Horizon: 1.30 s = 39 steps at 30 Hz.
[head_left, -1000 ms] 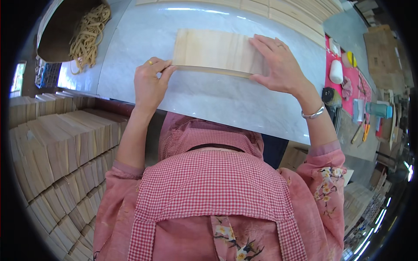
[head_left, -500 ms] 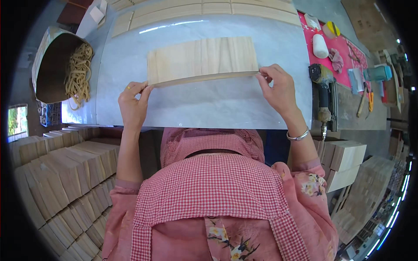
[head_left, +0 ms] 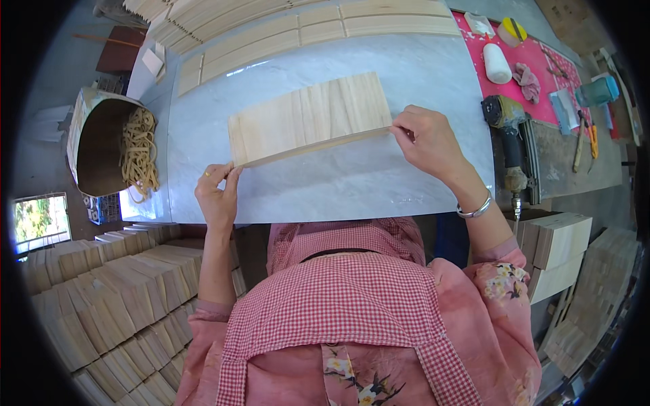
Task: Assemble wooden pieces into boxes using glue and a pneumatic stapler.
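A pale rectangular wooden board [head_left: 311,118] lies at the middle of the grey marbled tabletop [head_left: 325,193], its right end slanting away from me. My left hand [head_left: 218,196], wearing a ring, pinches the board's near left corner between thumb and fingers. At the near right corner, the thumb and fingers of my right hand [head_left: 428,139] close on the board's edge. A silver bangle circles my right wrist. The board's near edge faces me, and its underside is hidden.
Grooved wooden strips [head_left: 271,37] line the table's far side. At left, a box [head_left: 101,145] spills tan rubber bands [head_left: 140,152]. A white glue bottle [head_left: 496,64], pink cloth [head_left: 527,82] and pneumatic tool [head_left: 509,135] sit at right. Stacked boards [head_left: 101,304] fill the lower left.
The view has shifted and tilted, so the table and board look slanted now. Both hands keep their hold at the board's two near corners.
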### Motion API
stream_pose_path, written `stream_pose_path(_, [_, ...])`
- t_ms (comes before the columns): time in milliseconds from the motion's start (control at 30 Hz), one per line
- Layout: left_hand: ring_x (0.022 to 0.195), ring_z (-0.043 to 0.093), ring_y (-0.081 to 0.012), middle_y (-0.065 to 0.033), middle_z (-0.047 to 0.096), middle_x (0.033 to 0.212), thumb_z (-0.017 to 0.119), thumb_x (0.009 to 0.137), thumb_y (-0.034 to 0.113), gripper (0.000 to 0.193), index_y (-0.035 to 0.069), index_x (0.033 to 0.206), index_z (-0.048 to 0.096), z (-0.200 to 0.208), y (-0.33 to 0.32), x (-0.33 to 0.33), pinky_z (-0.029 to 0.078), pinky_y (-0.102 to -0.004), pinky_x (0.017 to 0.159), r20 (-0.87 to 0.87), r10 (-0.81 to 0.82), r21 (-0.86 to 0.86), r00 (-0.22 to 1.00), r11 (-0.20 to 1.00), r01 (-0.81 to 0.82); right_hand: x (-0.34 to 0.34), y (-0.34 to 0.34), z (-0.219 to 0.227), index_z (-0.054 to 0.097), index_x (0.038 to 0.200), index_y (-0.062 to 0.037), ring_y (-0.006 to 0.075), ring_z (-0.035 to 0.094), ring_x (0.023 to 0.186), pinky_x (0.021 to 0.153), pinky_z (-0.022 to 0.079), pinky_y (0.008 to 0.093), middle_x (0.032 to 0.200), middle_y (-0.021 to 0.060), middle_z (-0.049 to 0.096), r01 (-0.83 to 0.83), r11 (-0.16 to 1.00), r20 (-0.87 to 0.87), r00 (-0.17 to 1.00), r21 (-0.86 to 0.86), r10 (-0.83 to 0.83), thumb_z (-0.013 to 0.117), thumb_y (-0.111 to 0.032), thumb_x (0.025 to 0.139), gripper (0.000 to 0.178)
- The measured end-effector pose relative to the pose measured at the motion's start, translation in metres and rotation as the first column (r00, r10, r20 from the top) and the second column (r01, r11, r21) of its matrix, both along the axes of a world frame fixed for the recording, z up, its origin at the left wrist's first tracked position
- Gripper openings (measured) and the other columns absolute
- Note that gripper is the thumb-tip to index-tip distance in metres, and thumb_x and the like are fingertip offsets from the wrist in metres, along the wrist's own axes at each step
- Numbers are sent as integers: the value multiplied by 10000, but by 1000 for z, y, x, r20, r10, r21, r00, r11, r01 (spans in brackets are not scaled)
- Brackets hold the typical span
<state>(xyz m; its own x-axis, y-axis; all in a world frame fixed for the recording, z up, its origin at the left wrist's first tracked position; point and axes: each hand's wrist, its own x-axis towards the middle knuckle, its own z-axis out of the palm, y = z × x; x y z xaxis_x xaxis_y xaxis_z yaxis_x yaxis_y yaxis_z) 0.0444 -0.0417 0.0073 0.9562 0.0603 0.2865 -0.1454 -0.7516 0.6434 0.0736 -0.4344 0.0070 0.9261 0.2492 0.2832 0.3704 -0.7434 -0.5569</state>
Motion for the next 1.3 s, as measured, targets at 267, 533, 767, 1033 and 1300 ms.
stream_pose_path(267, [721, 571, -164, -80, 662, 834, 754, 849, -1, 138, -55, 975, 748, -4, 0, -16, 467, -267, 675, -14, 6, 60, 1000, 998, -5, 2, -6, -1, 617, 736, -15, 255, 513, 600, 604, 435, 346, 697, 82, 584, -31, 999, 20, 999, -19, 31, 656, 1, 791, 70])
stream_pose_path(533, [714, 582, -192, -101, 682, 859, 770, 825, 13, 152, -35, 970, 764, 0, -3, -15, 480, -296, 678, -21, 3, 74, 1000, 997, -1, 1, -7, -6, 603, 735, -20, 255, 519, 606, 607, 439, 345, 709, 79, 590, -39, 999, 75, 996, -31, 41, 654, -8, 797, 81])
stream_pose_path(767, [704, 590, -192, -104, 682, 854, 770, 823, 1, 145, -48, 959, 760, 1, -2, -15, 484, -295, 661, -8, -26, 90, 1000, 996, 26, 0, -7, -6, 596, 728, -9, 256, 514, 601, 603, 438, 346, 708, 81, 590, -30, 1000, 79, 996, -7, 30, 644, -3, 797, 84])
stream_pose_path(1033, [729, 602, -180, -89, 685, 856, 751, 848, 15, 212, -41, 1052, 745, 11, 9, -14, 494, -269, 712, -205, -8, -33, 979, 999, 1, 15, -14, -1, 642, 777, 12, 269, 564, 639, 628, 464, 367, 748, 100, 642, 61, 983, -99, 994, 172, -45, 613, -61, 845, 105])
stream_pose_path(1300, [869, 642, -192, -84, 702, 981, 746, 855, 41, 348, -12, 1197, 701, 24, 3, 3, 501, -271, 853, -477, 30, -489, 879, 821, -293, 38, 1, -11, 690, 844, 7, 246, 561, 634, 617, 458, 353, 779, 109, 671, 194, 921, -94, 981, 338, -172, 628, -87, 845, 113])
